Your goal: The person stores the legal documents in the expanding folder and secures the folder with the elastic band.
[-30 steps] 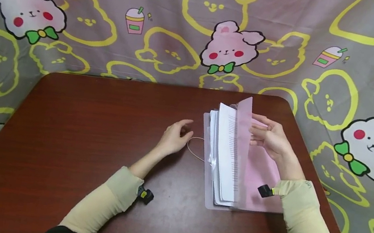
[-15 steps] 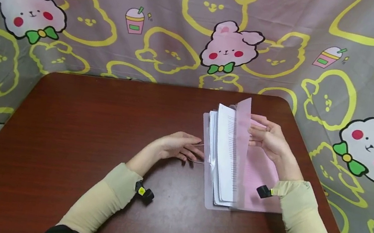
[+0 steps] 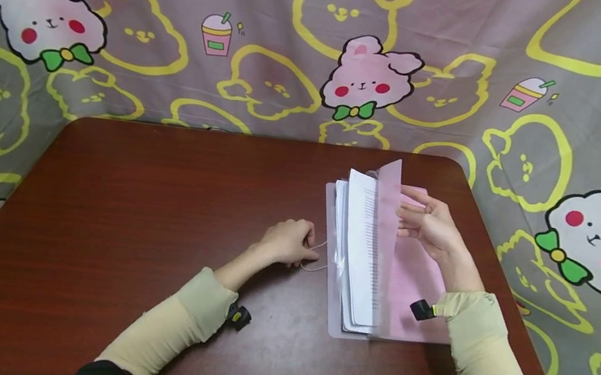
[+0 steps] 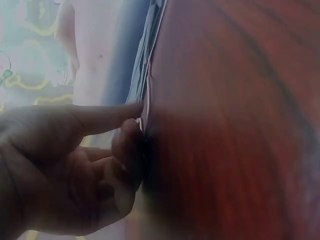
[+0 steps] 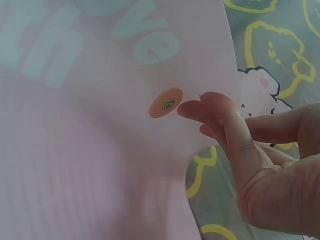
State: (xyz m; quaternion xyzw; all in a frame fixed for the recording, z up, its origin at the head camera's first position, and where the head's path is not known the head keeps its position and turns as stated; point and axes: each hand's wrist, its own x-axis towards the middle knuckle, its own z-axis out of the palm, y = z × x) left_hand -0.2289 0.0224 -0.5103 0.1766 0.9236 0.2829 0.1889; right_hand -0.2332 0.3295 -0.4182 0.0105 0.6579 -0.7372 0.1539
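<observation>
A pink, partly see-through document folder [image 3: 385, 255] lies on the right of the table, its flap raised and tilted. White printed papers [image 3: 359, 250] show inside it, along the left half. A thin pale cord [image 3: 314, 269] loops out from the folder's left edge. My left hand [image 3: 288, 241] pinches this cord low over the table, thumb and forefinger together at it in the left wrist view. My right hand [image 3: 432, 228] touches the raised flap with extended fingers, holding it up. In the right wrist view, the fingertips sit beside an orange disc [image 5: 159, 106] on the flap.
The brown wooden table [image 3: 154, 203] has a raised-looking dark edge at the back and rounded corners. A cartoon-printed curtain [image 3: 279, 31] hangs behind it and along both sides. Small black cameras [image 3: 239, 316] are strapped at the wrists.
My left hand has moved from beside the cord onto it, its fingers first spread through the loop and now closed on it. The right hand and flap stay nearly still.
</observation>
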